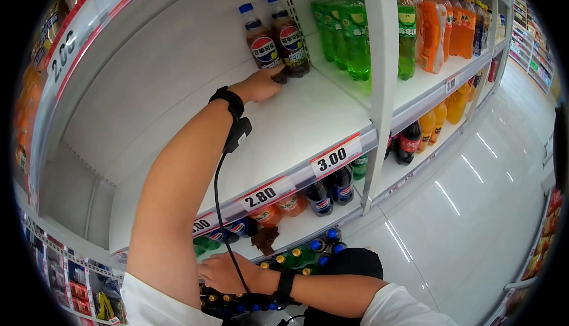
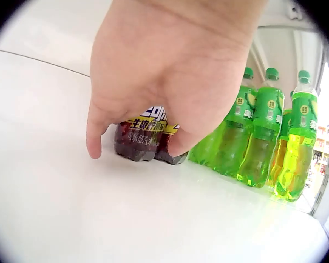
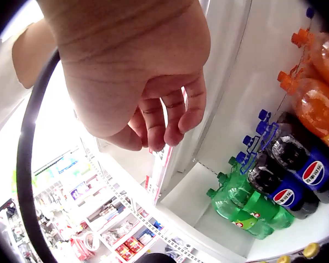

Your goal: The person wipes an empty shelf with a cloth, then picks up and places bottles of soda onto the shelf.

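Standing on the white shelf (image 1: 320, 107): two blue-capped cola bottles (image 1: 291, 39), side by side. Left hand (image 1: 258, 87) at one's lower part; whether gripping, cannot tell. Right hand (image 1: 230, 274) lower down, loosely curled, holding nothing.

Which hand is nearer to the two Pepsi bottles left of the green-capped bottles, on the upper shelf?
Left. The left hand is at the Pepsi bottles' lower part; the right hand is well below, by the lower shelf.
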Demonstrator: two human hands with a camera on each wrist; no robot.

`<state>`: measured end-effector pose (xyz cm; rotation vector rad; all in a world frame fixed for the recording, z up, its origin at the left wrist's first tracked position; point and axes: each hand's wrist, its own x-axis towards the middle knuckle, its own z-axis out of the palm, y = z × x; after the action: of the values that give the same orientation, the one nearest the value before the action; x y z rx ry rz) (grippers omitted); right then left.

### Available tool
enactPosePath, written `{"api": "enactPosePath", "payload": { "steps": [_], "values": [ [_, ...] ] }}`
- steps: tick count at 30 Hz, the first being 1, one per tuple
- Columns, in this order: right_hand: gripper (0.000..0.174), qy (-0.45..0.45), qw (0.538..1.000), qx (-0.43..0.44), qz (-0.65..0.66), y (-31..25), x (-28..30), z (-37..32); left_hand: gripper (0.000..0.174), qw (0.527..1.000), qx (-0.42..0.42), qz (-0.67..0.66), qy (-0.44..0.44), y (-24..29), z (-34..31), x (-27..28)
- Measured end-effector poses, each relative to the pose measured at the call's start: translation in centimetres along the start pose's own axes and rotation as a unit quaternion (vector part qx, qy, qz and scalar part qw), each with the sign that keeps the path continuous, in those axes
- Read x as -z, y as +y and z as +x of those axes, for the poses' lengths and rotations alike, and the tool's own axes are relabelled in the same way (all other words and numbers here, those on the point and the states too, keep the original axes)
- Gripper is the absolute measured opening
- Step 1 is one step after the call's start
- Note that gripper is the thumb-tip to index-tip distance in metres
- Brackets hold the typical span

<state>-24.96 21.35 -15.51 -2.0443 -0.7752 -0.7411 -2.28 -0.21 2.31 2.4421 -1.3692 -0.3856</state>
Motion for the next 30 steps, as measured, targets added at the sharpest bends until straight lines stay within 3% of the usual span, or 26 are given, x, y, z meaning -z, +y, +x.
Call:
{"api": "enactPosePath", "payload": {
  "steps": [2,3,4,5,7,9,12,14,16,18,20,21,24,27,30],
  "values": [
    [0.012,-0.055,0.997,-0.048,0.035,0.5,0.1,-0.1,0.073,0.999,0.008,0.047,-0.025,0.7,-0.8,1.0],
    [0.013,-0.055,0.996,-0.06,0.031,0.3,0.2,-0.2,0.066,0.979,-0.165,0.081,0.092,0.5,-1.6,0.7],
    [0.013,-0.061,0.996,-0.06,0.033,0.4,0.6,-0.5,0.061,0.987,-0.133,0.026,0.082,0.3,-2.2,0.8],
    [0.013,-0.054,0.995,-0.069,0.042,0.4,1.5,-0.7,0.055,0.992,-0.101,-0.03,0.071,3.9,-6.2,1.1],
    [0.011,-0.062,0.995,-0.072,0.007,0.6,1.0,-1.3,0.043,0.946,-0.269,-0.011,0.181,4.6,-10.4,-0.8],
    [0.01,-0.104,0.99,-0.099,-0.006,0.9,0.8,-1.9,0.034,0.927,-0.326,0.035,0.184,6.4,-18.3,-2.5],
    [0.012,-0.135,0.983,-0.123,-0.013,0.7,2.5,-2.5,0.026,0.923,-0.357,-0.091,0.109,7.0,-29.6,-5.8],
    [0.014,-0.148,0.979,-0.137,-0.02,0.9,3.9,-2.9,0.022,0.939,-0.301,-0.152,0.068,4.9,-35.1,-8.6],
    [0.016,-0.167,0.972,-0.166,-0.006,1.2,4.0,-4.2,0.018,0.948,-0.246,-0.164,0.118,1.4,-38.7,-11.9],
    [0.014,-0.106,0.977,-0.178,-0.049,2.6,2.7,-5.5,0.012,0.949,-0.132,-0.207,0.196,-2.4,-41.4,-15.8],
    [0.011,-0.106,0.96,-0.24,-0.094,2.4,3.4,-5.3,0.01,0.899,0.048,-0.359,0.245,-5.7,-43.4,-19.3],
    [0.011,-0.096,0.96,-0.244,-0.095,2.6,3.5,-5.4,0.011,0.869,0.083,-0.409,0.266,-7.0,-44.3,-20.7],
    [0.012,-0.1,0.939,-0.308,-0.117,4.0,3.2,-6.3,0.014,0.776,0.177,-0.506,0.333,-10.6,-45.9,-23.4],
    [0.016,-0.137,0.917,-0.352,-0.132,5.2,2.8,-7.5,0.018,0.77,0.212,-0.495,0.343,-12.8,-47.5,-25.3],
    [0.018,-0.248,0.862,-0.411,-0.161,6.1,2.0,-9.1,0.018,0.762,0.234,-0.498,0.342,-13.8,-48.4,-26.5]
  ]
}}
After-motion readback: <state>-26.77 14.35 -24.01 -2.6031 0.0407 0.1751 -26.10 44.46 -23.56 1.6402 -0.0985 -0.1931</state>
